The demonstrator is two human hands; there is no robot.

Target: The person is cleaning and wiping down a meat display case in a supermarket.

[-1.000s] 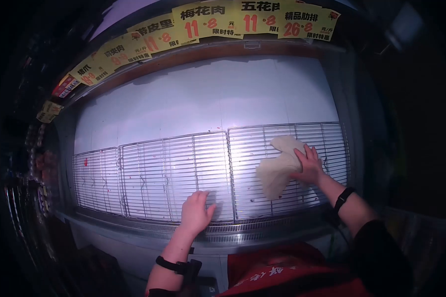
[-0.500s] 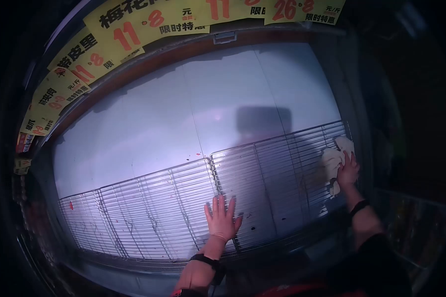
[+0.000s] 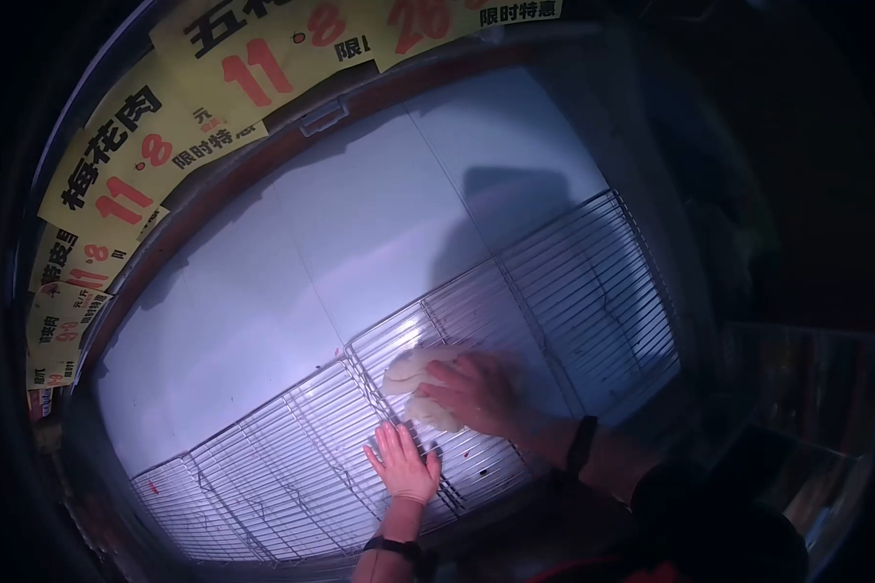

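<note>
My right hand (image 3: 472, 391) grips a pale, crumpled cloth (image 3: 420, 377) and presses it onto the right wire rack (image 3: 593, 282), near that rack's left edge. Just below and left of the cloth, my left hand (image 3: 403, 468) lies flat with its fingers stretched out, where the two racks meet. The left wire rack (image 3: 272, 466) extends to the left of it. Small dark and red bits lie on the racks. Each wrist has a dark band.
A smooth pale panel (image 3: 253, 262) stretches behind the racks. Yellow price signs (image 3: 253, 78) with red numbers line the top and left. A small metal handle (image 3: 324, 118) sits on the brown far edge. The right side is dark.
My right hand has swept left with the cloth, from the right rack's far right end to beside my left hand. The view has turned, so the racks look more tilted.
</note>
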